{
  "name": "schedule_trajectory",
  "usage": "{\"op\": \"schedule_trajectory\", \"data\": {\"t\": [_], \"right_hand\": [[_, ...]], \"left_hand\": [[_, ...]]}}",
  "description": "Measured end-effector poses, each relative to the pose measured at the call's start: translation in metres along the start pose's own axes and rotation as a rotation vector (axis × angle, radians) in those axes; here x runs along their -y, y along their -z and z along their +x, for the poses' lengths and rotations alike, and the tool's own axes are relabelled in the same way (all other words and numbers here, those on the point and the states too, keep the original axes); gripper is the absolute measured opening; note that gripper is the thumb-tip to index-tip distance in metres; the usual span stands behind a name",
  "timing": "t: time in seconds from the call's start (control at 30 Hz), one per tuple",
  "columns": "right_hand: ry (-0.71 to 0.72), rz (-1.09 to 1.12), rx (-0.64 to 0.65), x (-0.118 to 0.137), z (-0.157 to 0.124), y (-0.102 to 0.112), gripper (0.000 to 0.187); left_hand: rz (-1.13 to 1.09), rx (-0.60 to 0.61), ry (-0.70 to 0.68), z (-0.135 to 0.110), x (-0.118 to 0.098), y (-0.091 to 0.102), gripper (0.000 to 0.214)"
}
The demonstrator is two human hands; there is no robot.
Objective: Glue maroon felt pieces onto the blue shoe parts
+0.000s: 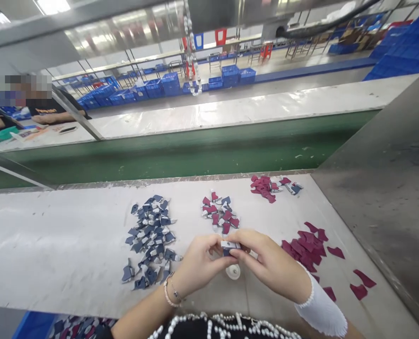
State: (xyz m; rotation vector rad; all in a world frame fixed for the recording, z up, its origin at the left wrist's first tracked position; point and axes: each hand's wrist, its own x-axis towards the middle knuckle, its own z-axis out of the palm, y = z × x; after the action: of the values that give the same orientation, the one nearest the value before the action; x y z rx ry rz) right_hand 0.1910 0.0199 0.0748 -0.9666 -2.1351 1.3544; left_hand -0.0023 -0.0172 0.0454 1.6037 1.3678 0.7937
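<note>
Between my two hands is a small dark blue and light grey plastic part (230, 246) with a hole in its grey face. My left hand (197, 263) pinches it from the left. From the right, the thumb and fingers of my right hand (266, 259) close on it as well. Just below the part, a round white disc (234, 271) shows on the table. Left of my hands lies a big heap of blue and grey parts (152, 230). A smaller group of maroon and grey parts (218, 212) lies beyond my fingers. Loose maroon pieces (306, 247) are spread right of my right hand.
Another maroon pile (264, 186) lies near the green back wall (202, 150). A metal panel (382, 179) bounds the right side. At lower left stands a blue bin (32, 325) of mixed parts. A person (53, 108) sits beyond the ledge, upper left.
</note>
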Motion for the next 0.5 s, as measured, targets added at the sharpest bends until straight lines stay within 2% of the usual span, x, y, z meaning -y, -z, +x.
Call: {"op": "schedule_trajectory", "data": {"t": [0.13,0.2,0.27,0.33,0.37,0.43,0.5], "right_hand": [[-0.046,0.0,-0.012,-0.027,0.027,-0.004,0.024],[-0.09,-0.008,-0.05,-0.039,0.039,-0.003,0.034],[-0.14,-0.023,-0.096,-0.049,0.044,0.0,0.046],[-0.18,-0.043,-0.113,-0.056,0.04,0.002,0.055],[-0.193,-0.051,-0.107,-0.059,0.035,0.003,0.055],[-0.21,-0.064,-0.075,-0.063,0.023,0.004,0.051],[-0.22,-0.067,-0.028,-0.067,0.01,0.003,0.043]], "left_hand": [[0.0,-0.006,0.039,0.012,0.018,0.006,0.034],[0.076,-0.134,-0.02,0.011,0.016,0.017,0.033],[0.23,-0.377,-0.236,0.002,0.004,0.031,0.027],[0.438,-0.636,-0.589,-0.014,-0.015,0.043,0.021],[0.532,-0.727,-0.763,-0.023,-0.026,0.048,0.019],[0.681,-0.801,-0.999,-0.038,-0.048,0.056,0.019],[0.767,-0.793,-1.106,-0.049,-0.066,0.061,0.02]]}}
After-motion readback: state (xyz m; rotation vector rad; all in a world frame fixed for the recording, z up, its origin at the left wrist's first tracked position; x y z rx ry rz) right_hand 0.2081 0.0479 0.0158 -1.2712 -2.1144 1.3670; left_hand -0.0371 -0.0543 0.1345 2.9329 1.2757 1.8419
